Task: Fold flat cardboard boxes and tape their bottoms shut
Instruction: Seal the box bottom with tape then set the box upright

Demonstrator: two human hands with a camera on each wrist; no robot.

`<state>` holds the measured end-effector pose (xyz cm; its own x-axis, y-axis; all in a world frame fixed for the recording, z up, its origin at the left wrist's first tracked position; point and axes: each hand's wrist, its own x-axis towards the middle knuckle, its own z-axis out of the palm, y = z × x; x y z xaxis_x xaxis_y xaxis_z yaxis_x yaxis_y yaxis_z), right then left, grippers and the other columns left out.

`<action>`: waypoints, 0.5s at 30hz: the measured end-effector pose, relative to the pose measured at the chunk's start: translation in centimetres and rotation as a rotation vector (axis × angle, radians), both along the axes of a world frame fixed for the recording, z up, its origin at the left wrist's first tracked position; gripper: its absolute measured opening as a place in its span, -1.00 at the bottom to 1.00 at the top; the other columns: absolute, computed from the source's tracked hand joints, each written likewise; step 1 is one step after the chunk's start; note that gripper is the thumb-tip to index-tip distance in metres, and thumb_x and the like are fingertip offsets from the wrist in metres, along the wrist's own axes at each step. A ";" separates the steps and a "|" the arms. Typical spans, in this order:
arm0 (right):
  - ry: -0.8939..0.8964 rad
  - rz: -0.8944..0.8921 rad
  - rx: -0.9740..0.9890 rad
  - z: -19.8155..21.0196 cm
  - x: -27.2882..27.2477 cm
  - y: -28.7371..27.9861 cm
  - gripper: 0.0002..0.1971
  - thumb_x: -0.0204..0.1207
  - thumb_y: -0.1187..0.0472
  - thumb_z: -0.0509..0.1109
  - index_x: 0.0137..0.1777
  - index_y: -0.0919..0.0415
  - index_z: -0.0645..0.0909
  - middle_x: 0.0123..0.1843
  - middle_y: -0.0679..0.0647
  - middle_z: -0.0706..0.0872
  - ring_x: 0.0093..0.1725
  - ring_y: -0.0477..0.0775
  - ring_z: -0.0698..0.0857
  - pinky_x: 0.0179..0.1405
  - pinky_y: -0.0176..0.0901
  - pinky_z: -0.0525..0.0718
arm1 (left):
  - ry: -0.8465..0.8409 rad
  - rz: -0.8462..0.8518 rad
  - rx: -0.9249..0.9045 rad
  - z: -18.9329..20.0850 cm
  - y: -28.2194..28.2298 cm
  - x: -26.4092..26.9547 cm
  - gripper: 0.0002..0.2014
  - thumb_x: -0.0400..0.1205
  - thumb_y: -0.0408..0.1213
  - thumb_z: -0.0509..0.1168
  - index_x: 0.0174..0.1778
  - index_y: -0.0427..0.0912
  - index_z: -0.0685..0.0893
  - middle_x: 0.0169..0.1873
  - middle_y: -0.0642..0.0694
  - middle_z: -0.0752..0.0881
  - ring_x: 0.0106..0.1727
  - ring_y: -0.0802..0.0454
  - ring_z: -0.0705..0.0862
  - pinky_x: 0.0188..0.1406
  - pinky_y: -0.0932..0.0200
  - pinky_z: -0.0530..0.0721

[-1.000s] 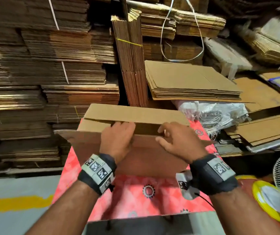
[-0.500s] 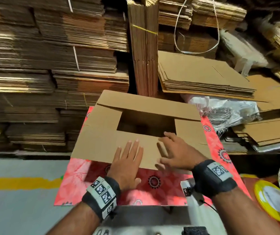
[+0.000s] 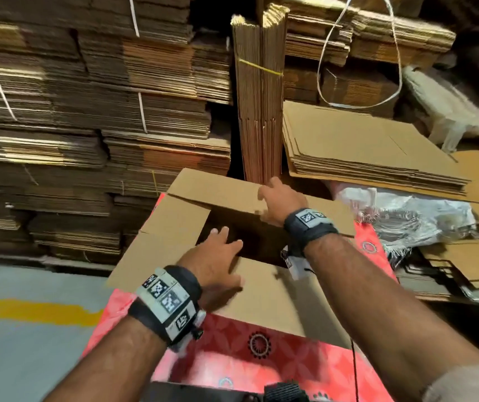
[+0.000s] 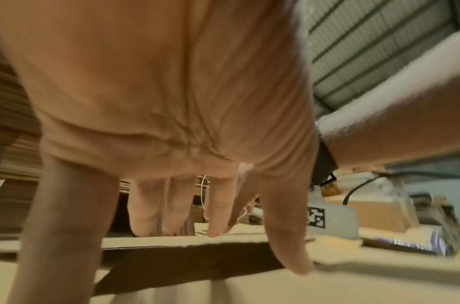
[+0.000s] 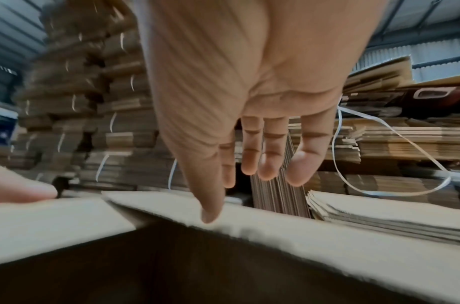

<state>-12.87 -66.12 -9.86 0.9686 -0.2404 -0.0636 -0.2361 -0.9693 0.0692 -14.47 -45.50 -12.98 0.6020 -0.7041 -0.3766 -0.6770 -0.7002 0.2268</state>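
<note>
Right hand [image 3: 280, 203] now at far flap [image 3: 218, 192].

In the centre of the head view, a dark gap stays open in the box [image 3: 174, 227] between its four flaps, wide enough to reach into, though the left hand [image 3: 215, 265] covers its near edge and the right hand [image 3: 279, 204] its far edge. Behind the box, across the upper frame, stacks [image 3: 87, 111] of flat cardboard and an upright bundle [image 3: 261, 97] close off the far side, and a white loop of strap [image 3: 360, 53] hangs at upper right. Bare grey floor [image 3: 29, 343] lies open at lower left, while a low pile [image 3: 363, 146] and a plastic sheet [image 3: 406, 210] crowd the right.
</note>
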 end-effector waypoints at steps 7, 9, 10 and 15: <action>0.100 0.056 0.032 -2.1 2.8 -4.1 -0.65 0.59 -0.02 0.47 0.32 0.03 0.57 0.27 0.09 0.52 0.11 0.18 0.66 0.03 0.10 0.75 | 0.031 -0.062 0.230 -0.3 -1.2 0.7 -0.15 0.55 0.32 0.36 0.71 0.17 0.21 0.76 -0.18 0.17 0.76 -0.25 0.14 0.56 -0.26 0.45; 0.055 0.073 0.089 -0.8 3.8 -5.4 -0.69 0.52 -0.07 0.52 0.20 -0.10 0.59 0.18 -0.01 0.53 0.12 0.10 0.63 -0.02 0.03 0.65 | 0.065 -0.047 0.229 -0.2 -1.2 1.1 -0.26 0.52 0.38 0.32 0.60 0.19 0.36 0.72 -0.15 0.30 0.71 -0.26 0.30 0.53 -0.26 0.50; -0.008 0.066 0.130 0.0 4.3 -6.0 -0.75 0.53 -0.07 0.51 0.15 -0.14 0.60 0.12 -0.06 0.56 0.12 0.07 0.63 -0.04 -0.01 0.60 | 0.074 -0.046 0.232 -0.1 -1.2 1.2 -0.31 0.51 0.41 0.29 0.52 0.18 0.42 0.64 -0.12 0.43 0.63 -0.25 0.41 0.47 -0.26 0.55; -0.457 -0.055 0.169 1.9 7.0 -9.3 -0.77 0.64 0.06 0.46 0.27 -0.12 0.65 0.06 -0.05 0.77 0.14 0.12 0.70 0.23 0.15 0.53 | 0.165 -0.064 0.257 1.0 -1.2 2.0 -0.35 0.56 0.43 0.22 0.52 0.21 0.43 0.43 -0.01 0.62 0.40 -0.15 0.58 0.36 -0.22 0.61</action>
